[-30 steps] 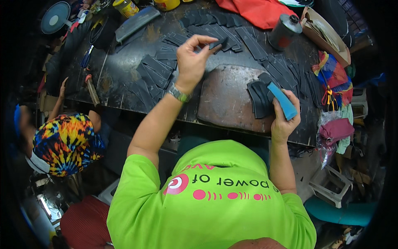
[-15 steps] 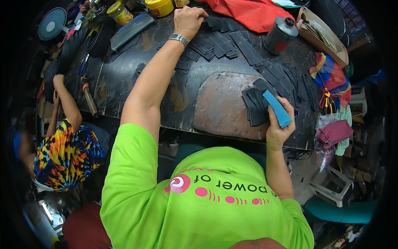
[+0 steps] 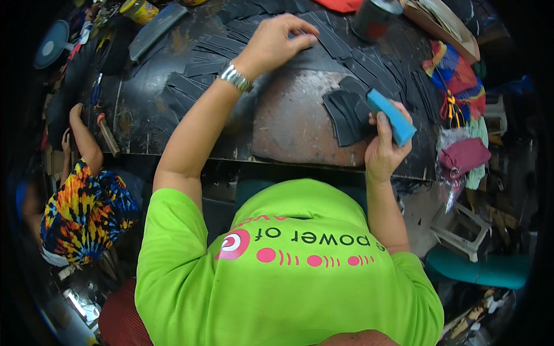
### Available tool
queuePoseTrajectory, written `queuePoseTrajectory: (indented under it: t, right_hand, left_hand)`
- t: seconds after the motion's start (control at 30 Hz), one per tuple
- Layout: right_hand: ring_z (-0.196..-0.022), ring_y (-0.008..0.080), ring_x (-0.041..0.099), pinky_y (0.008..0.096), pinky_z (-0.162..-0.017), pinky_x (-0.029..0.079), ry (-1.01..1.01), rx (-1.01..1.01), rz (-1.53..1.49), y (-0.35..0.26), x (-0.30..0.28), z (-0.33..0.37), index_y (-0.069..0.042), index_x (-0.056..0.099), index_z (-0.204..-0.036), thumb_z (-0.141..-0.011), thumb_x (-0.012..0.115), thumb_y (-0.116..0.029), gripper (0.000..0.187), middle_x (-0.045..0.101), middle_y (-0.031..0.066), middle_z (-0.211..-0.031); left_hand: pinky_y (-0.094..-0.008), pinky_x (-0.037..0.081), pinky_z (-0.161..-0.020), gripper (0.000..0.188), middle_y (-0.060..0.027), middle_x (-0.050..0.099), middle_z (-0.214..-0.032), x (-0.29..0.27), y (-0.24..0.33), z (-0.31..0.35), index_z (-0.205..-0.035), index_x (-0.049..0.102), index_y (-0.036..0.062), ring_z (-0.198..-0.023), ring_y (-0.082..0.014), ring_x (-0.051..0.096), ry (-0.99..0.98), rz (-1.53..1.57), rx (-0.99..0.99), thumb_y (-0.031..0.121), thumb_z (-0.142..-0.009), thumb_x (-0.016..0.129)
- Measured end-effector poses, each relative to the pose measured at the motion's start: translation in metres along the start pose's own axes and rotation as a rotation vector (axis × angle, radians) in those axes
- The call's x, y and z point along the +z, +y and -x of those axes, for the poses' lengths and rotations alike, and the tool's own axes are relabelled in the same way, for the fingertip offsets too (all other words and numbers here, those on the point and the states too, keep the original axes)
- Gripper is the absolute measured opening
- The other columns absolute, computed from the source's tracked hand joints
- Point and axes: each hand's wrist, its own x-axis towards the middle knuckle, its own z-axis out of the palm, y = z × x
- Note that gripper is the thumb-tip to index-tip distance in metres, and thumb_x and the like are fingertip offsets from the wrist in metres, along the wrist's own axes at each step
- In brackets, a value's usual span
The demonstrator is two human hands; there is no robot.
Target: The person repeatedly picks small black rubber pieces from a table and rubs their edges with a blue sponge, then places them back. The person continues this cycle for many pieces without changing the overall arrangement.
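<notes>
In my right hand [image 3: 385,143] is a blue foam-like block [image 3: 391,117], gripped between thumb and fingers. Just left of it a small heap of black strips [image 3: 345,115] lies on a worn brown board [image 3: 291,118]. My left hand [image 3: 281,43], with a metal watch at its wrist, hovers over the far side of the table. Its fingers and thumb are apart, and I see nothing between them. Rows of flat black strips [image 3: 219,49] fan out below and around that hand, with more black strips [image 3: 378,69] beyond the board to the right.
A dark metal can [image 3: 375,20] and a cardboard box [image 3: 444,26] stand at the far right. Along the right edge lie a colourful mesh bag [image 3: 459,81] and a maroon pouch [image 3: 464,158]. A hammer [image 3: 107,132] lies at left, near another person [image 3: 86,210] in a patterned shirt.
My left hand has come back from the far edge of the strips, moving nearer and to the right, its fingers spreading. My right hand still holds the blue block, slightly more tilted. The view has shifted.
</notes>
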Motion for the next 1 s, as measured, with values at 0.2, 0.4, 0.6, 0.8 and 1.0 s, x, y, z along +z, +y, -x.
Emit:
queuePoseTrajectory:
  t: [0.2, 0.4, 0.6, 0.8, 1.0]
  right_hand:
    - [-0.08, 0.0103, 0.058, 0.0249, -0.073, 0.05, 0.051, 0.03, -0.063, -0.002, 0.003, -0.002, 0.002, 0.058, -0.11, -0.086, 0.063, 0.004, 0.024, 0.06, 0.0085, -0.109]
    - [-0.08, 0.0104, 0.058, 0.0247, -0.073, 0.05, 0.044, 0.056, -0.07, -0.002, 0.004, -0.002, 0.002, 0.058, -0.109, -0.086, 0.064, 0.003, 0.024, 0.06, 0.0082, -0.108]
    - [-0.078, 0.0116, 0.058, 0.026, -0.072, 0.049, 0.09, 0.048, -0.083, -0.006, -0.006, -0.007, 0.002, 0.058, -0.108, -0.085, 0.064, 0.004, 0.024, 0.06, 0.0088, -0.107]
    - [-0.077, 0.0142, 0.06, 0.0269, -0.071, 0.049, 0.144, 0.07, -0.009, -0.028, -0.04, -0.027, 0.004, 0.061, -0.105, -0.083, 0.067, 0.002, 0.023, 0.064, 0.009, -0.097]
    - [-0.076, 0.0167, 0.063, 0.0291, -0.069, 0.052, 0.205, 0.132, 0.059, -0.033, -0.064, -0.039, 0.002, 0.062, -0.099, -0.081, 0.069, 0.0, 0.019, 0.066, 0.0086, -0.09]
  left_hand:
    - [-0.036, 0.047, -0.083, 0.033, -0.0083, 0.063, -0.101, 0.02, 0.078, 0.063, -0.101, 0.069, 0.0075, -0.094, -0.027, 0.06, -0.134, -0.052, 0.075, 0.029, -0.076, 0.076]
    - [-0.0377, 0.044, -0.087, 0.038, -0.0082, 0.061, -0.106, 0.036, 0.098, 0.077, -0.104, 0.068, 0.0084, -0.103, -0.0272, 0.055, -0.012, -0.004, 0.047, 0.026, -0.072, 0.078]
    - [-0.0391, 0.042, -0.09, 0.038, -0.0082, 0.062, -0.109, 0.06, 0.101, 0.064, -0.104, 0.068, 0.0082, -0.103, -0.0268, 0.056, -0.071, 0.033, 0.219, 0.025, -0.072, 0.078]
    - [-0.0374, 0.042, -0.088, 0.037, -0.0058, 0.063, -0.106, 0.06, 0.104, 0.059, -0.103, 0.069, 0.0085, -0.1, -0.0245, 0.056, -0.153, -0.04, 0.254, 0.029, -0.073, 0.077]
    - [-0.0365, 0.04, -0.088, 0.028, -0.0042, 0.062, -0.101, 0.073, 0.115, 0.044, -0.098, 0.07, 0.0096, -0.097, -0.0233, 0.055, -0.122, -0.058, 0.335, 0.026, -0.076, 0.074]
